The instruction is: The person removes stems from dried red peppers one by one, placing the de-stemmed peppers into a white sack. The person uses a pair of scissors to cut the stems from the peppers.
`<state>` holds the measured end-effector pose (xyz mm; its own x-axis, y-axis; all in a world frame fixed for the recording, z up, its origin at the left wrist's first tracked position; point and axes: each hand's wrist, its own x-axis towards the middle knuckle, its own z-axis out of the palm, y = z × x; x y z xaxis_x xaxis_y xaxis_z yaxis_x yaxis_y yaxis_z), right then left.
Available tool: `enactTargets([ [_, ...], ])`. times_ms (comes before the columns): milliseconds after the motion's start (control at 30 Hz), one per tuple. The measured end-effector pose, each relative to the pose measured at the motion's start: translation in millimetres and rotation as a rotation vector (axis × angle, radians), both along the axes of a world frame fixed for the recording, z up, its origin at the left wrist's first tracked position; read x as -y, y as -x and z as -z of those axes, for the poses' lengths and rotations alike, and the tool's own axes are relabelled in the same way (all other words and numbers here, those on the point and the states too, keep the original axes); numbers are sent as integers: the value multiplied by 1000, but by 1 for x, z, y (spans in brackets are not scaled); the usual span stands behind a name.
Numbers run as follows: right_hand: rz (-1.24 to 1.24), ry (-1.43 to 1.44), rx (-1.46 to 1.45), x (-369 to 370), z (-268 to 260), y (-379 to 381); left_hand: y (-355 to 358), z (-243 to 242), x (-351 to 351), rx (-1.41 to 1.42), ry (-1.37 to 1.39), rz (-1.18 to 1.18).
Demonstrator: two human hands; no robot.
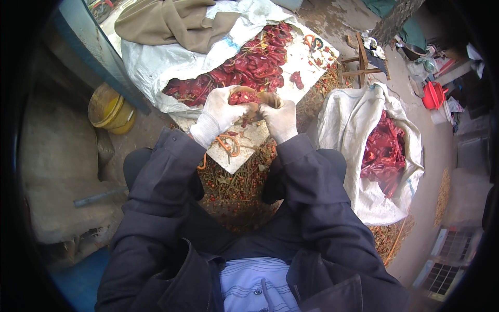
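Observation:
Both my hands wear off-white knit gloves with stained fingers, and they meet in front of me above a pale board (230,162). My left hand (218,111) grips a wrinkled dried red pepper (244,97), with pale seed-like spots showing on it. Against the pepper's right side, my right hand (281,117) has its fingers curled and pinched; what lies under those fingertips is partly hidden. Orange-handled scissors (230,146) lie on the board below my left wrist. Just beyond my hands, a heap of dried red peppers (249,64) spills from a white woven sack (156,64).
Brown cloth (167,23) drapes over the sack. More scissors (313,43) rest at the board's far end. To the right stands an open white sack (339,121) of red peppers (384,152). A yellow bucket (124,117) is at left; stems and scraps (234,183) litter the ground between my feet.

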<state>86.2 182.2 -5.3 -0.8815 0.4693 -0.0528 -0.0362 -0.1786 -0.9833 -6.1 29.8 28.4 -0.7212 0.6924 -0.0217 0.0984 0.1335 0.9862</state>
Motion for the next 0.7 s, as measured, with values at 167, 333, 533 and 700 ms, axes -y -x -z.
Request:
enactTargets([
  [167,41,51,49,2,-2,2,-1,2,-4,-391,58,-104],
  [333,62,144,0,6,-6,3,5,-1,-5,-504,64,-119],
  [533,-41,162,23,-2,-12,4,9,-4,-2,-540,69,-114],
  [700,-6,80,-57,-4,-18,2,8,-8,4,-498,65,-52],
])
